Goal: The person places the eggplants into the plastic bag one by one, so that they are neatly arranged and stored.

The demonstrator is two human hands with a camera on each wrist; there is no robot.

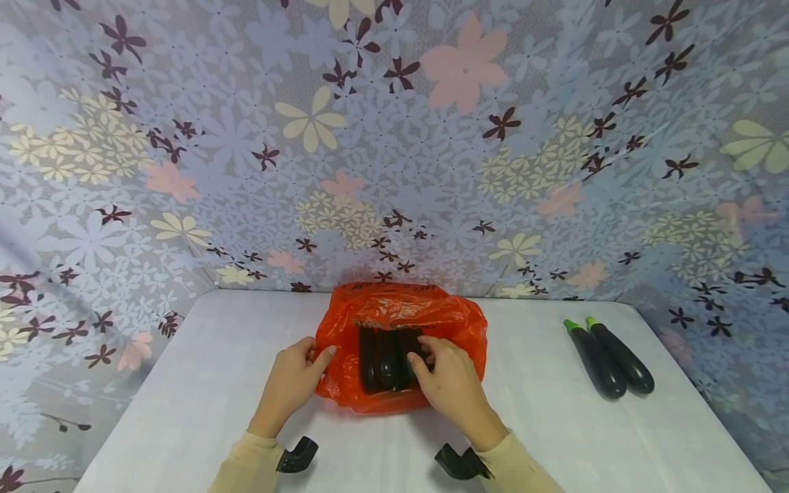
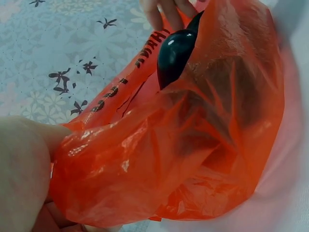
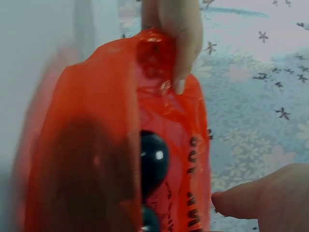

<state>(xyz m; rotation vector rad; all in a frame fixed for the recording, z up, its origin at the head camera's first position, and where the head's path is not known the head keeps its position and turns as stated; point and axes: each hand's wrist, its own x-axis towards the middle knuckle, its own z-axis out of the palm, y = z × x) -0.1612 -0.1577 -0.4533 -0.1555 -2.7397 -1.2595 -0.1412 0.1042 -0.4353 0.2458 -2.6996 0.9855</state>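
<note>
A red plastic bag (image 1: 342, 346) with dark printed lettering lies with its mouth spread towards me. Three dark eggplants (image 1: 388, 359) show side by side inside it. My left hand (image 1: 298, 373) grips the bag's left rim between thumb and fingers; in the right wrist view its thumb (image 3: 181, 79) presses over the red film. My right hand (image 1: 453, 376) is at the right side of the opening, over the rightmost eggplant, thumb and fingers apart. The right wrist view shows its thumb (image 3: 241, 198) straight; the left wrist view shows fingers (image 2: 154, 14) beside the eggplant ends (image 2: 174, 53).
Two more eggplants (image 1: 594, 363) with green stems lie together at the right of the white table (image 1: 530, 411). Flowered fabric (image 1: 394, 171) rises behind the table and along both sides. Black curved pieces (image 1: 298, 455) stick out at both cuffs.
</note>
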